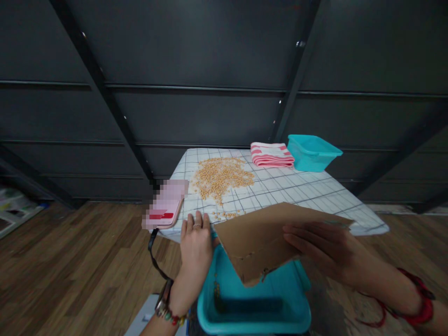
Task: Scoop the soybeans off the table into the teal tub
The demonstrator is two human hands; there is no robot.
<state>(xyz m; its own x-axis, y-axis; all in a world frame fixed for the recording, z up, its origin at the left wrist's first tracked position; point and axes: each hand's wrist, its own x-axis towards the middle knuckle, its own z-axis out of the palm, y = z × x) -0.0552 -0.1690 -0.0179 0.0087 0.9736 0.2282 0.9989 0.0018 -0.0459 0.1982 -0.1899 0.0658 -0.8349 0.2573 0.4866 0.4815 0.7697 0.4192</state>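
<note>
My right hand (325,245) grips a bent piece of brown cardboard (255,238), tilted over the near edge of the table. Below the cardboard is a teal plastic bin (254,322), with a few soybean-like beans (217,291) in its left side. My left hand (196,240) lies with fingers stretched out at the table's front edge, beside the bin's far left corner; its thumb is near the rim. On the checked tablecloth (276,186) beyond, pale yellow beans (220,177) lie spread in a loose patch. A few more beans (227,214) lie close to the cardboard.
A pink phone (166,205), partly blurred, lies at the table's left edge. Toward the back right are a folded pink-and-white towel (272,155) and a second teal container (311,154). Dark panels (210,116) stand behind the table, above a wooden floor (105,242).
</note>
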